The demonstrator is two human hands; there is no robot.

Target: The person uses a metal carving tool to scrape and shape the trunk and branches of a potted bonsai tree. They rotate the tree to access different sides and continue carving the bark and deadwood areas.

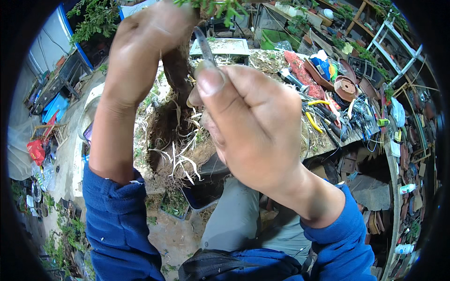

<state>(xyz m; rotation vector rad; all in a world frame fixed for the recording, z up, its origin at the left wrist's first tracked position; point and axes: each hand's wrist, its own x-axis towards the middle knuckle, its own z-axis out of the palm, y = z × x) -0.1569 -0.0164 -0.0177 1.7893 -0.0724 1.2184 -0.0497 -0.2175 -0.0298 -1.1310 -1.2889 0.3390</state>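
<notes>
A small tree with a dark, rough trunk (175, 75) stands in front of me, its green needle foliage (218, 8) at the top edge. My left hand (140, 44) is bent over the upper part of the tree, closed around a branch; its fingertips are blurred and partly hidden. In my right hand (258, 124) is a narrow metal-bladed hand tool (204, 46), gripped under the thumb with the blade pointing up toward the branch. My right fist hides its handle. Pale wood shavings (182, 161) lie around the base of the trunk.
On the worktable to the right are yellow-handled pliers (313, 122), tangled wires, a brown pot (345, 88) and red netting (300, 68). Behind the tree sits a white-topped stand (225, 46). A dark tray (201, 196) is below the table edge, near my legs.
</notes>
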